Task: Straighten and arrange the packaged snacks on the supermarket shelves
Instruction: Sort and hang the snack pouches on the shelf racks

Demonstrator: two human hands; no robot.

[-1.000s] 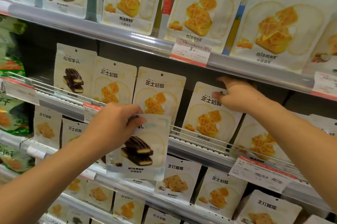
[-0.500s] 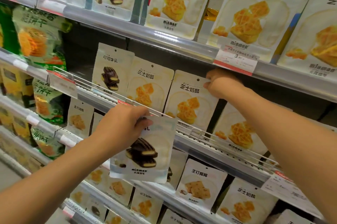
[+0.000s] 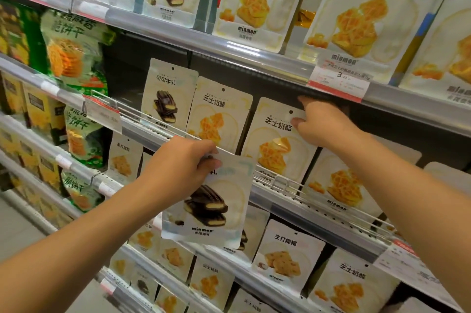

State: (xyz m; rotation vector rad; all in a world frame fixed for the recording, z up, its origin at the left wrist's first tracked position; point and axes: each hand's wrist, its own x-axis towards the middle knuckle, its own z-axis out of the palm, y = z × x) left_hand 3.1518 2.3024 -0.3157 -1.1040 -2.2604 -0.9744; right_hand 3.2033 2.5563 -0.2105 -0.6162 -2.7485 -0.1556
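The left hand (image 3: 178, 167) is pinching a chocolate snack pouch (image 3: 211, 200) near the wire rail (image 3: 280, 180); the right hand (image 3: 321, 124) is gripping a cheese pouch (image 3: 277, 142) on the shelf, which risks toppling neighbours.

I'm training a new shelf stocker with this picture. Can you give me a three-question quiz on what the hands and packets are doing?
1. True or false: the left hand holds a chocolate biscuit packet in front of the wire rail.
2. The right hand touches a packet showing: A) green crackers B) yellow waffles C) chocolate biscuits
3. Fill in: the price tag above the right hand reads 3.__.

Key: 1 true; 2 B; 3 90
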